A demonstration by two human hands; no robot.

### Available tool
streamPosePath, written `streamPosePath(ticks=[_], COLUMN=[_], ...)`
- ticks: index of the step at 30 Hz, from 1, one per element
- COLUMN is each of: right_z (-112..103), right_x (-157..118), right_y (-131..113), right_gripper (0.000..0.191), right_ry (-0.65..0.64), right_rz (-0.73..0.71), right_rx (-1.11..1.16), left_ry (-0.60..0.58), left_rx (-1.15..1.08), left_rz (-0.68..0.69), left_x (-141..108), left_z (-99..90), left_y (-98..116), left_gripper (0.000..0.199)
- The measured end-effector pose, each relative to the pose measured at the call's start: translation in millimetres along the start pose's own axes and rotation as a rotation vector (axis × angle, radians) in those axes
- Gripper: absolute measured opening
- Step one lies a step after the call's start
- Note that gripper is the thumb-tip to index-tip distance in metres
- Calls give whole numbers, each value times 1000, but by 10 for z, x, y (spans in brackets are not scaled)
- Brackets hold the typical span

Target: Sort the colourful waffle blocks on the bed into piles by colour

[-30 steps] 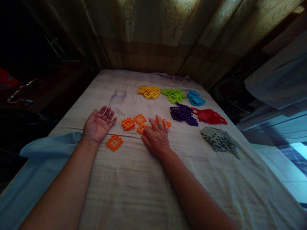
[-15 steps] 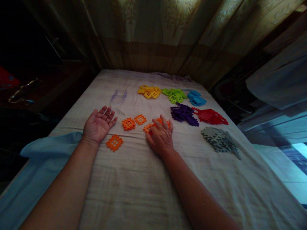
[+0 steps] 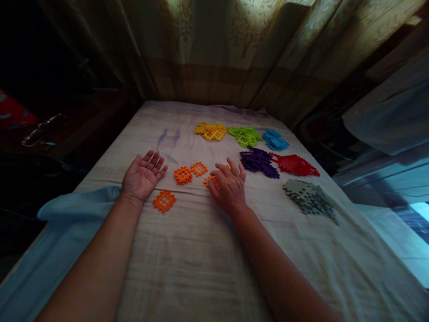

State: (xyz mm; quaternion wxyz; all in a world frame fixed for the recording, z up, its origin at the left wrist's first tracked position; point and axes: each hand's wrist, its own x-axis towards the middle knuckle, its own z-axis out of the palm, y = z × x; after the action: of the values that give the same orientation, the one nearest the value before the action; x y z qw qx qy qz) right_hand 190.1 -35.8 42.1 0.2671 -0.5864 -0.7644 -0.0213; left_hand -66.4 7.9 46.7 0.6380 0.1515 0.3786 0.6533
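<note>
My left hand [image 3: 140, 175] rests palm up on the left of the bed, fingers stretched out and nothing in it. Just below its fingers lies a flat orange interlocking toy tile [image 3: 164, 201] with toothed edges and a windowed middle. A small stack of orange tiles [image 3: 182, 175] and a single orange tile [image 3: 199, 169] lie between my hands. My right hand [image 3: 229, 185] is palm down over more orange tiles [image 3: 212, 181], its fingers apart. It partly covers those tiles; whether the fingertips touch them I cannot tell.
Toothed tiles lie in heaps by colour on the bed sheet [image 3: 187, 268]: yellow [image 3: 211, 131], lime green [image 3: 245, 136], blue [image 3: 275, 140], purple [image 3: 259, 161], red [image 3: 295, 165] and grey [image 3: 310, 197]. A light blue cloth [image 3: 77, 219] hangs over the left edge. Curtains [image 3: 208, 67] hang behind.
The whole view has shifted slightly. My right hand's fingers have lifted and spread a little over the orange tiles, covering more of the far one. My left hand stays palm up.
</note>
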Motion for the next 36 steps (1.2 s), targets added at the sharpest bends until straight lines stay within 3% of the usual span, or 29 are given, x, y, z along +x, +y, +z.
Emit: streamPosePath(ticks=[6, 10, 15, 21, 24, 28, 36], right_z=[62, 168, 166, -59, -133, -143, -75], right_x=[353, 418, 398, 456, 475, 489, 488], right_y=[-207, -279, -207, 165, 309, 321, 228], right_gripper=[33, 30, 29, 34, 36, 37, 35], right_ry=[-203, -320, -268, -116, -143, -219, -286], right_rz=[62, 107, 101, 174, 262, 304, 229], right_rx=[-66, -114, -96, -126, -148, -158, -137], left_ry=[-11, -27, -51, -60, -47, -29, -24], left_rx=[-10, -4, 21, 36, 38, 38, 43], left_rz=[-6, -5, 3, 7, 9, 10, 10], left_x=[3, 15, 21, 34, 34, 27, 21], left_z=[-16, -39, -53, -67, -64, -51, -38], left_y=[6, 1, -7, -3, -5, -7, -5], left_gripper=[29, 27, 26, 24, 25, 27, 26])
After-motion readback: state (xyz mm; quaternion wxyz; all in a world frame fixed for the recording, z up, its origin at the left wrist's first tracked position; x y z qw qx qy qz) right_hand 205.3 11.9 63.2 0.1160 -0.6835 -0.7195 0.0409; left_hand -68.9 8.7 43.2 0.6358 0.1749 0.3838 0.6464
